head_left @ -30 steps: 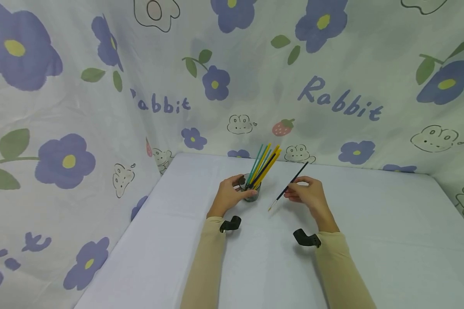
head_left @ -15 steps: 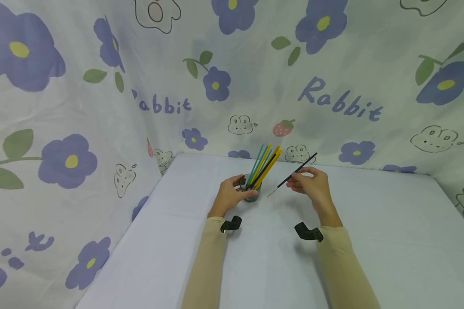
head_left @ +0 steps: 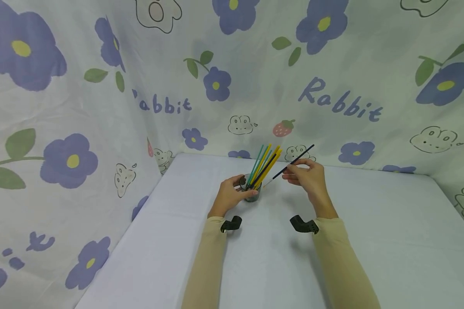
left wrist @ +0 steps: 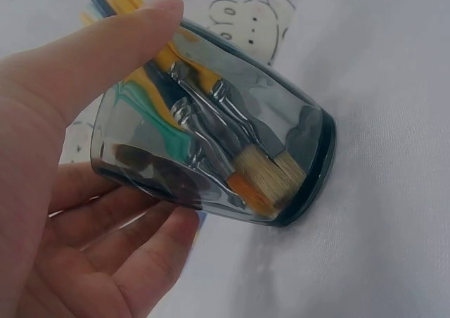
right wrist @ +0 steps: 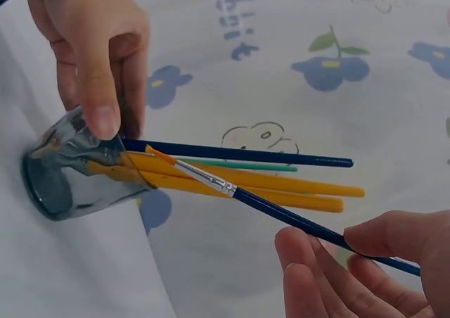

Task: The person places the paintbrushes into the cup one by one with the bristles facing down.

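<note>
My left hand (head_left: 230, 195) grips a tinted glass cup (left wrist: 281, 103) standing on the table, thumb on the near side and fingers around the far side. Several paintbrushes with yellow, teal and dark blue handles (head_left: 264, 168) lean to the right in it. Their bristles (left wrist: 271, 174) point down at the glass bottom. Between thumb and fingers, my right hand (head_left: 307, 180) pinches a thin dark blue paintbrush (right wrist: 295, 218) by its handle. Its pointed orange-brown tip (right wrist: 160, 153) angles down toward the cup, overlapping the other handles in the right wrist view.
A white cloth covers the table (head_left: 390, 223). Behind it and along the left hangs a curtain (head_left: 255, 90) printed with flowers and rabbits. Black camera mounts (head_left: 304, 224) sit on both wrists, over beige sleeves.
My right hand first shifted up and right, then moved left and farther forward, bringing the thin brush's tip close to the cup. The left hand and cup have stayed in place.
</note>
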### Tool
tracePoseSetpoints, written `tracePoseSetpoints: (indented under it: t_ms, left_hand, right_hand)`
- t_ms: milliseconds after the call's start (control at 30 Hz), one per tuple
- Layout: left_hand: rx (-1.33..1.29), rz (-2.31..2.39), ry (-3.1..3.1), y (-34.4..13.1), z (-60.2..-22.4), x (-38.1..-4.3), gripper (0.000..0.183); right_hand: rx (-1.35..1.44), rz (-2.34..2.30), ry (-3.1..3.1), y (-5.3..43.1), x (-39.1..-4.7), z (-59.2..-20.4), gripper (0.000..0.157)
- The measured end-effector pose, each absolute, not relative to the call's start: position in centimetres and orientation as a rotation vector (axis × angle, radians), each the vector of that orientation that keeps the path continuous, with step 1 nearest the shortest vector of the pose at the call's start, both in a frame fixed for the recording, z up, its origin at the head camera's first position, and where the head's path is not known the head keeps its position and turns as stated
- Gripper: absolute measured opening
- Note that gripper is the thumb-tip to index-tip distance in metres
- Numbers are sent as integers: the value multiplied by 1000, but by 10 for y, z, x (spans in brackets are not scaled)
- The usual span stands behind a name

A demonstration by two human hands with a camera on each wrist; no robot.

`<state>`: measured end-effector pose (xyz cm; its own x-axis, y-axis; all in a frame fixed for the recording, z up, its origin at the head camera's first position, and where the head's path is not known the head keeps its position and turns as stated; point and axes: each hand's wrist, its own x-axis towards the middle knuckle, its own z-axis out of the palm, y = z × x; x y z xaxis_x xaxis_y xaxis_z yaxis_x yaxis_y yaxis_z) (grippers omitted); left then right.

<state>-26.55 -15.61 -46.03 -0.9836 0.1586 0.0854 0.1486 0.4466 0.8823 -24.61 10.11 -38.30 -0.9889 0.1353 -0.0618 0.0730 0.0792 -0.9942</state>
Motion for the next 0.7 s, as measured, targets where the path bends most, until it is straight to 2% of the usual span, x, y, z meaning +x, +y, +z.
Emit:
tracePoseSetpoints:
  t_ms: [700]
  left_hand:
    - [265,1629,2656,-155,-459,-265,92]
  right_hand:
    - [-91,2048,-2297,82,-253,-380,29]
